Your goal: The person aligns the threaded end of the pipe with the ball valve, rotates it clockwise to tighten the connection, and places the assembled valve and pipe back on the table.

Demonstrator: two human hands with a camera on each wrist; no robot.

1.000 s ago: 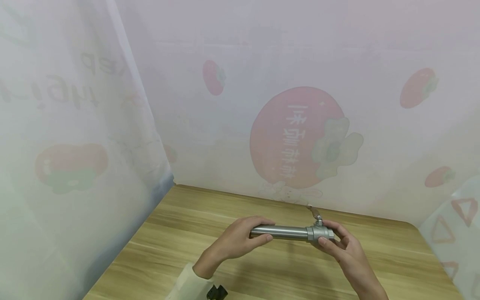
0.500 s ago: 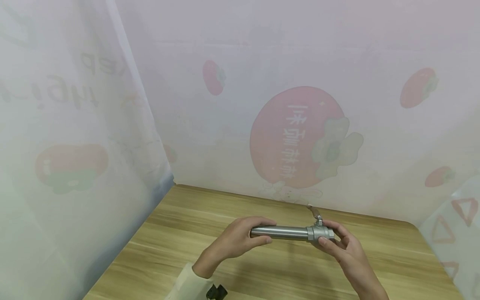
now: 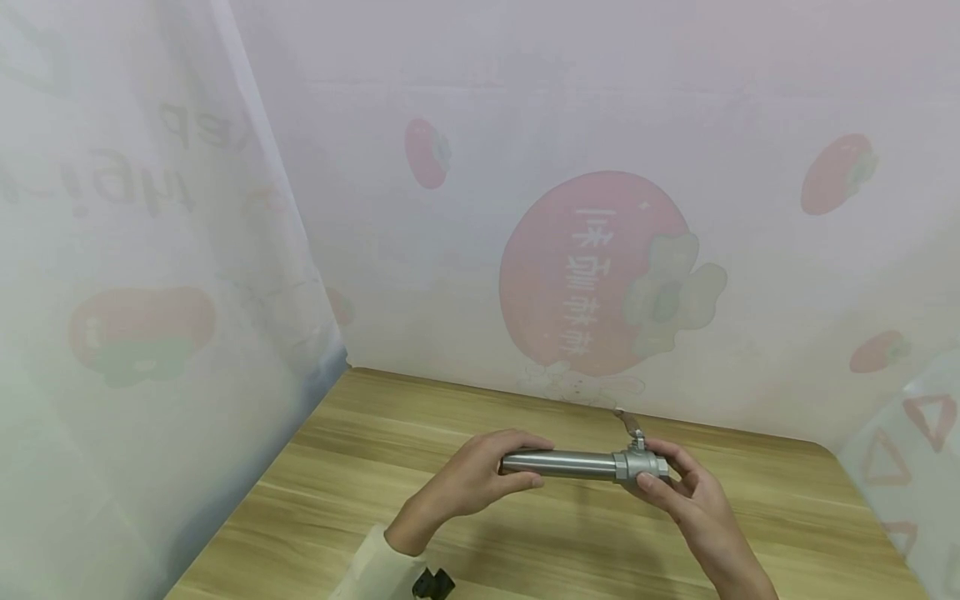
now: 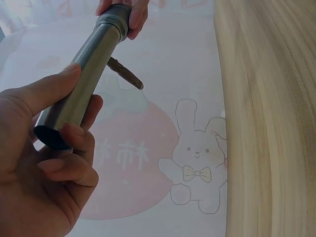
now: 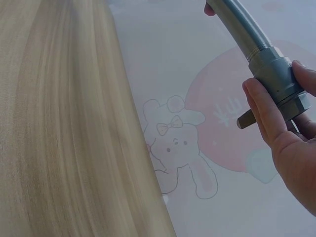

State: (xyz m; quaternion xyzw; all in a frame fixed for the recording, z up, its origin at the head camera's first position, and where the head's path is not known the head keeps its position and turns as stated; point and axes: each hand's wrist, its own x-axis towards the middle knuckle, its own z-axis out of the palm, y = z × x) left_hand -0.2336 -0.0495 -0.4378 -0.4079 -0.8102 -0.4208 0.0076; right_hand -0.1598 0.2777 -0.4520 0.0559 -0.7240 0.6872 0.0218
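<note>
A straight steel pipe point(image 3: 573, 465) is joined at its right end to a metal ball valve point(image 3: 636, 467). My left hand point(image 3: 480, 471) grips the pipe's free left end between thumb and fingers; the left wrist view shows the hollow mouth of the pipe point(image 4: 79, 89) by the curled fingers. At the other end my right hand point(image 3: 693, 492) holds the valve body, thumb on the near side and fingers behind. The valve's lever handle point(image 3: 628, 423) points up and away from me in the head view. In the right wrist view the hex end point(image 5: 295, 106) of the valve shows between the fingers.
Below the hands is a wood-grain table point(image 3: 315, 500). A pale curtain point(image 3: 375, 250) printed with red fruit hangs along its back edge, and more sheets hang at both sides. A black device point(image 3: 433, 584) sits by the left sleeve point(image 3: 382, 567).
</note>
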